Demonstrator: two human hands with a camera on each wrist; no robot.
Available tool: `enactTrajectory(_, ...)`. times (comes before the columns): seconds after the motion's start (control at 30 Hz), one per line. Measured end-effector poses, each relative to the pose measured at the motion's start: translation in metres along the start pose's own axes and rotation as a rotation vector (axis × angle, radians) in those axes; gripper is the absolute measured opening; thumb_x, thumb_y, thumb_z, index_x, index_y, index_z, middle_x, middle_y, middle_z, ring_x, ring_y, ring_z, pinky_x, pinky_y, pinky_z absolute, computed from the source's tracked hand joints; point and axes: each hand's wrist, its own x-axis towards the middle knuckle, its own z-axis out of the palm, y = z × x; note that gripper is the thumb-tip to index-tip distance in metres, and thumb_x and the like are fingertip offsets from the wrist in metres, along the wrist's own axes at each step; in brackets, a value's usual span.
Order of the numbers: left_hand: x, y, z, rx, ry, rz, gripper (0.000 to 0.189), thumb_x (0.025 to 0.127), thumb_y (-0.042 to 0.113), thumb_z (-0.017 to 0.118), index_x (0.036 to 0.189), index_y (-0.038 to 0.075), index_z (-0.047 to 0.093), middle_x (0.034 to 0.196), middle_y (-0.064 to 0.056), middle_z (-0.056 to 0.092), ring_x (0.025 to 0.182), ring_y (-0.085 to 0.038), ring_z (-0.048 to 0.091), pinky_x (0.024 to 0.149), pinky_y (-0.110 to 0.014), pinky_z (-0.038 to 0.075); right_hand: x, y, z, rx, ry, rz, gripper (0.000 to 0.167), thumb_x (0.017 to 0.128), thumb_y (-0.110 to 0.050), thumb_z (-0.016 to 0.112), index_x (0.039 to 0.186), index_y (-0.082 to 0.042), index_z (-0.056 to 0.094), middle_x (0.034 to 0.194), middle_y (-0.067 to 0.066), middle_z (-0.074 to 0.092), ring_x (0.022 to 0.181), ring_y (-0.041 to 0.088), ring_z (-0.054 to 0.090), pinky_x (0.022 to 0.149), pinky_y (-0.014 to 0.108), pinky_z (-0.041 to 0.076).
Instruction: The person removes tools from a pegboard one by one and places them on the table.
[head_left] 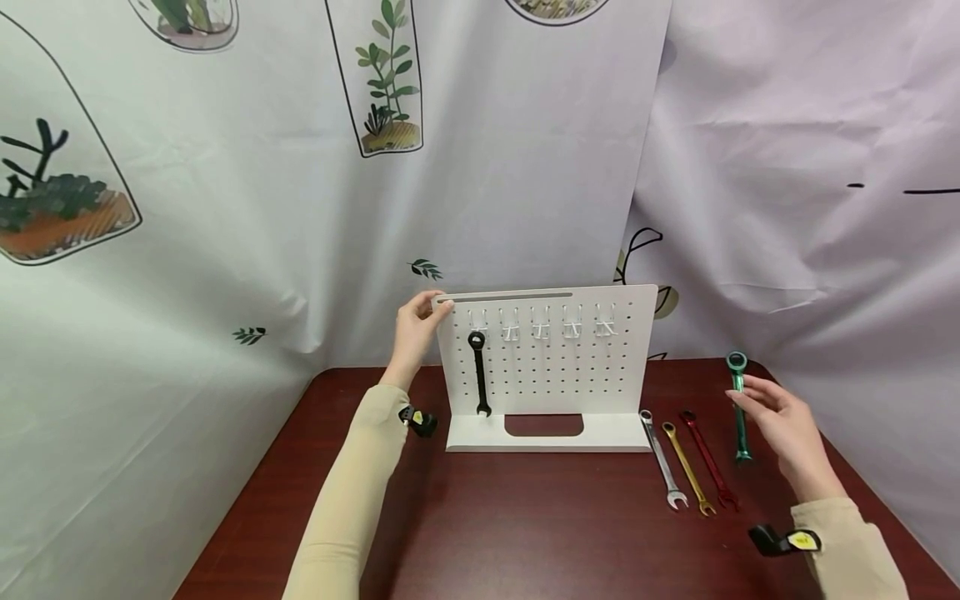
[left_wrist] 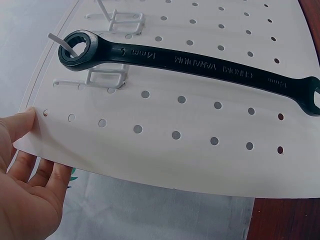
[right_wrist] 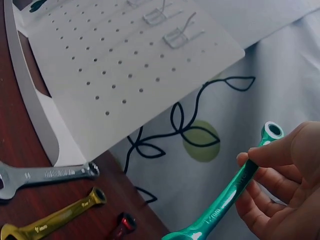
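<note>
My left hand grips the upper left corner of a white pegboard stand, thumb in front and fingers behind, as the left wrist view also shows. From the leftmost hook of the board hangs a black combination wrench by its ring end. Over at the right, my right hand pinches a green combination wrench between thumb and fingers, ring end up, raised off the table. Beside it on the table lie a silver wrench, a gold wrench and a red wrench.
Several white wire hooks line the upper part of the board. The stand has a cut-out slot in its base. A dark red wooden table carries everything, with a printed white curtain behind and at the sides.
</note>
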Motion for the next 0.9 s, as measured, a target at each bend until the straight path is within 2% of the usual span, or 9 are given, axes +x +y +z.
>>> enactTrajectory(0.07, 0.004, -0.011, 0.000, -0.011, 0.008, 0.007, 0.031, 0.097, 0.024, 0.071, 0.121, 0.004, 0.069, 0.090, -0.009, 0.067, 0.075, -0.016, 0.048, 0.067, -0.029, 0.037, 0.001, 0.005, 0.000, -0.002, 0.001, -0.003, 0.062, 0.101, -0.040, 0.061, 0.146, 0.000, 0.047, 0.101, -0.029, 0.052, 0.091, -0.009, 0.049, 0.074, 0.018, 0.045)
enactTrajectory(0.17, 0.011, -0.029, 0.001, -0.022, 0.020, 0.014, 0.033, 0.094, 0.032, 0.074, 0.119, 0.011, 0.070, 0.083, 0.001, 0.063, 0.073, -0.016, 0.046, 0.066, -0.030, 0.036, 0.002, 0.011, -0.001, -0.013, -0.016, 0.006, 0.062, 0.102, -0.040, 0.060, 0.147, 0.000, 0.046, 0.101, -0.029, 0.051, 0.090, -0.010, 0.048, 0.074, 0.018, 0.045)
enactTrajectory(0.33, 0.011, -0.028, 0.001, -0.009, 0.021, 0.024, 0.037, 0.094, 0.033, 0.074, 0.121, 0.008, 0.070, 0.081, 0.000, 0.062, 0.073, -0.017, 0.045, 0.066, -0.031, 0.035, 0.004, 0.021, -0.001, -0.032, -0.035, 0.027, 0.059, 0.102, -0.038, 0.060, 0.143, 0.002, 0.048, 0.096, -0.027, 0.054, 0.085, -0.009, 0.050, 0.072, 0.023, 0.047)
enactTrajectory(0.43, 0.011, -0.028, 0.001, -0.009, 0.019, 0.021, 0.037, 0.094, 0.033, 0.074, 0.121, 0.008, 0.070, 0.083, -0.003, 0.063, 0.074, -0.016, 0.046, 0.066, -0.031, 0.036, 0.005, 0.026, 0.000, -0.061, -0.031, 0.025, 0.056, 0.103, -0.033, 0.059, 0.140, 0.007, 0.047, 0.092, -0.020, 0.055, 0.080, -0.004, 0.052, 0.069, 0.023, 0.048)
enactTrajectory(0.57, 0.011, -0.027, 0.001, -0.018, 0.020, 0.013, 0.035, 0.094, 0.033, 0.074, 0.120, 0.009, 0.070, 0.087, -0.011, 0.065, 0.074, -0.016, 0.047, 0.067, -0.030, 0.036, 0.007, 0.032, 0.000, -0.111, -0.046, 0.014, 0.054, 0.104, -0.030, 0.057, 0.139, 0.010, 0.046, 0.093, -0.010, 0.055, 0.079, 0.001, 0.052, 0.068, 0.025, 0.048)
enactTrajectory(0.7, 0.011, -0.027, 0.000, -0.013, 0.018, 0.007, 0.037, 0.094, 0.033, 0.073, 0.122, 0.008, 0.070, 0.092, -0.022, 0.065, 0.076, -0.018, 0.046, 0.068, -0.032, 0.036, 0.008, 0.038, 0.000, -0.143, -0.101, 0.005, 0.053, 0.105, -0.029, 0.054, 0.140, 0.010, 0.045, 0.098, -0.001, 0.056, 0.079, 0.002, 0.053, 0.069, 0.028, 0.048)
enactTrajectory(0.8, 0.010, -0.027, 0.001, -0.014, 0.011, 0.000, 0.038, 0.095, 0.033, 0.073, 0.123, 0.008, 0.070, 0.096, -0.022, 0.066, 0.079, -0.020, 0.049, 0.070, -0.032, 0.037, 0.008, 0.044, 0.000, -0.149, -0.144, 0.004, 0.053, 0.106, -0.028, 0.053, 0.140, 0.011, 0.044, 0.100, 0.003, 0.056, 0.078, 0.004, 0.053, 0.069, 0.029, 0.048)
enactTrajectory(0.9, 0.011, -0.026, 0.001, -0.028, 0.007, -0.007, 0.036, 0.095, 0.032, 0.073, 0.122, 0.008, 0.070, 0.099, -0.016, 0.069, 0.082, -0.021, 0.053, 0.072, -0.032, 0.040, 0.008, 0.049, 0.001, -0.154, -0.169, 0.006, 0.053, 0.107, -0.028, 0.052, 0.140, 0.012, 0.042, 0.101, 0.003, 0.055, 0.078, 0.005, 0.054, 0.069, 0.029, 0.048)
